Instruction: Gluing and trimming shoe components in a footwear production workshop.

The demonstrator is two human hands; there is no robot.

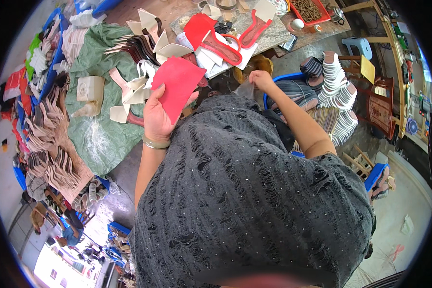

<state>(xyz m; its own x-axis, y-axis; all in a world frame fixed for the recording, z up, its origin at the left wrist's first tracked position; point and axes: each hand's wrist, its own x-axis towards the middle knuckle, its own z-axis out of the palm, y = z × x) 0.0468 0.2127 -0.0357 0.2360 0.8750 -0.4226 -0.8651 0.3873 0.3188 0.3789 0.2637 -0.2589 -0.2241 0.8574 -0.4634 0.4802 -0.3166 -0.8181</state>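
Note:
A flat red sheet (pixel 180 86), like a cut piece of leather or fabric, stands tilted in my left hand (pixel 159 115). The thumb lies on its face and the fingers are behind it. Over to the right, my right hand (pixel 260 80) is closed in a pinch on a thin translucent sheet (pixel 245 90) that hangs down before my lap. On the table beyond lie two red-edged sole-shaped pieces, a nearer one (pixel 222 48) and a farther one (pixel 257 26), next to another red sheet (pixel 198 31). Cream-and-pink sole pieces (pixel 125 89) lie left of my left hand.
A green cloth (pixel 93 144) with a whitish plastic container (pixel 90 89) spreads at the left. Stacks of striped soles (pixel 336 86) stand to the right, by a blue-rimmed tub (pixel 285 77). A red tray (pixel 308 12) of small brown pieces sits on the far table.

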